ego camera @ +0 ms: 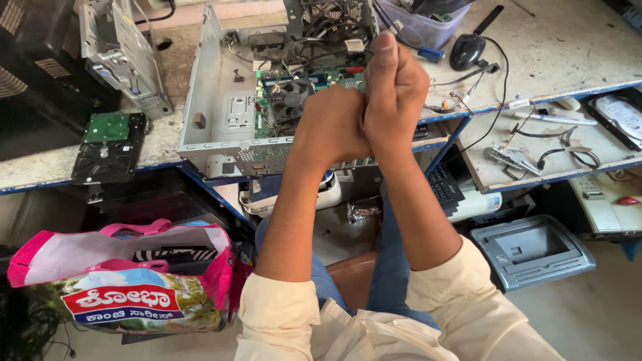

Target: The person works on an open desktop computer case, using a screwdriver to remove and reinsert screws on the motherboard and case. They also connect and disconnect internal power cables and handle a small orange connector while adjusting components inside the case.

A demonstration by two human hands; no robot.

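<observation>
Sleeves [374,327] rolled, we press left hand [332,125] against right hand [394,90], fingers curled shut on nothing visible, above the case [214,100]

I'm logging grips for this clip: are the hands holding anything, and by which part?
Nothing visible: the right hand is wrapped over the left hand above the open computer case.

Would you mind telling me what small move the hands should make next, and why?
Probably unclasp and lower toward the open computer case. The left hand and right hand are pressed together above its motherboard, holding no visible tool and touching no part, so work inside cannot proceed until they separate.
</observation>
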